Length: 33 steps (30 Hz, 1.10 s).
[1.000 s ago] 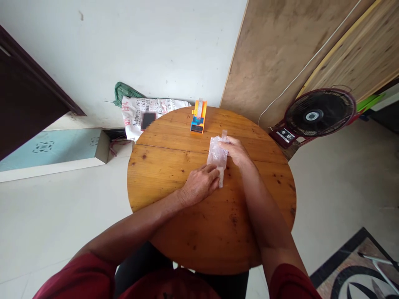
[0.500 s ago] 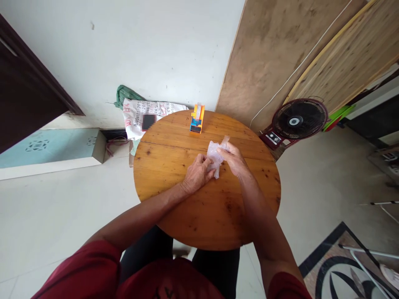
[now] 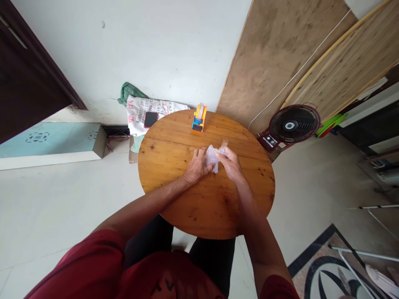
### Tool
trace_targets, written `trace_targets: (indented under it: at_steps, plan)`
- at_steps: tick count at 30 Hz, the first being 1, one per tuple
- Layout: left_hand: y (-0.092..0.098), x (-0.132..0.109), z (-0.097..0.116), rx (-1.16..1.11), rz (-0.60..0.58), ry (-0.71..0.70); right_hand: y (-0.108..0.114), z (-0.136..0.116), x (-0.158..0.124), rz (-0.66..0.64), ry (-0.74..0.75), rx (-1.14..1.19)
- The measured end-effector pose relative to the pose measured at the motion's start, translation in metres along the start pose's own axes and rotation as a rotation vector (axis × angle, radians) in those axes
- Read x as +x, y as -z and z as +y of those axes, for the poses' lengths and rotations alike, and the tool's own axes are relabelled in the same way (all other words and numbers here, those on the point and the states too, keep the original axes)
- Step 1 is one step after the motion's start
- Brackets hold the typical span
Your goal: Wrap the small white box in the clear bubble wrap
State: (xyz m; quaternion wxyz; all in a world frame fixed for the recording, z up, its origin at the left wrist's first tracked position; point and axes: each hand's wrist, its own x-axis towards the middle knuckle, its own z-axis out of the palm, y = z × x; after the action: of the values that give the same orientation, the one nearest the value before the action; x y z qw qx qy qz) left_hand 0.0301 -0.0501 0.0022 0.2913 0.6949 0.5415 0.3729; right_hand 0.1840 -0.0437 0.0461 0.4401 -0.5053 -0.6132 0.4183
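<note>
Two hands, one crinkly plastic bundle (image 3: 212, 158)

Left hand (image 3: 196, 166) grips its left side, right hand (image 3: 232, 162) pinches the other, probably for steadiness, mid wooden table (image 3: 202, 207); tape dispenser (image 3: 198, 119) sits near the far edge, likely for elbow room

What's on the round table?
Tape dispenser; plastic wrap in left hand and right hand, resting or held just above, unclear. Beneath wrap and hands: covered. Inside the wrap: can't tell.

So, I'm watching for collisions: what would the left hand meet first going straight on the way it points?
The wrap, right against the left hand; beyond it, probably the right hand, though depth is unclear.
</note>
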Motion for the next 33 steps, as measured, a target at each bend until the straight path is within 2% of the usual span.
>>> trace_targets:
  at_steps: [5, 11, 18, 24, 33]
  plan:
    - [0.002, 0.003, -0.001, -0.003, -0.063, -0.014, 0.0, -0.004, 0.005, 0.001, 0.022, -0.018]
    - [0.005, 0.005, -0.001, -0.087, -0.106, 0.034, 0.0, -0.008, 0.022, -0.001, -0.019, 0.081]
    - [-0.006, 0.007, -0.011, -0.165, -0.045, -0.002, 0.005, -0.009, 0.049, 0.073, -0.136, 0.197]
    - [-0.004, 0.003, -0.009, -0.097, -0.026, -0.005, 0.013, 0.019, 0.09, 0.144, -0.244, 0.183]
    - [-0.002, 0.009, -0.021, 0.041, -0.049, -0.317, 0.005, 0.065, 0.119, 0.14, -0.304, 0.084]
